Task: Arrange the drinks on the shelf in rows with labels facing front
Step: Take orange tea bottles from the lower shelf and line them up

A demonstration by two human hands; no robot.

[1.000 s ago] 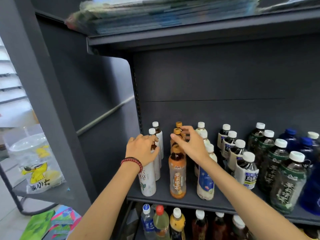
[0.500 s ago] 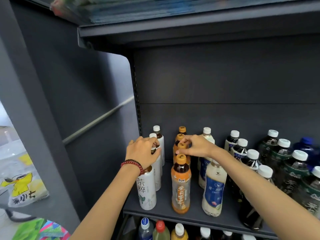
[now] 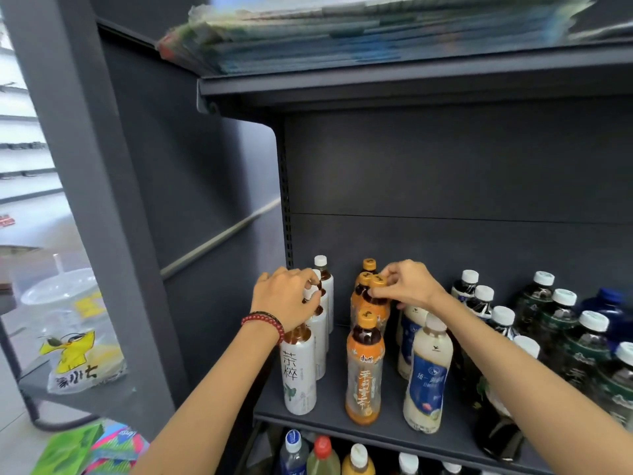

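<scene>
Grey shelf [image 3: 329, 404] — left hand [image 3: 284, 298] grips white bottle [image 3: 320, 337], right hand [image 3: 409, 286] orange-capped tea bottle [image 3: 377, 282].

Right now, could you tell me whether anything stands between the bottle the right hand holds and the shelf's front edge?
Yes: the front orange-label tea bottle stands directly ahead of it in the same row. The right hand pinches the held bottle's cap.

Bare forearms [image 3: 212, 399]; red beaded bracelet [image 3: 265, 325] with a dark strand behind the left hand [image 3: 286, 298].

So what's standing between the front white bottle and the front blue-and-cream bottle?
One orange-labelled bottle stands upright between them; the head view shows it.
</scene>
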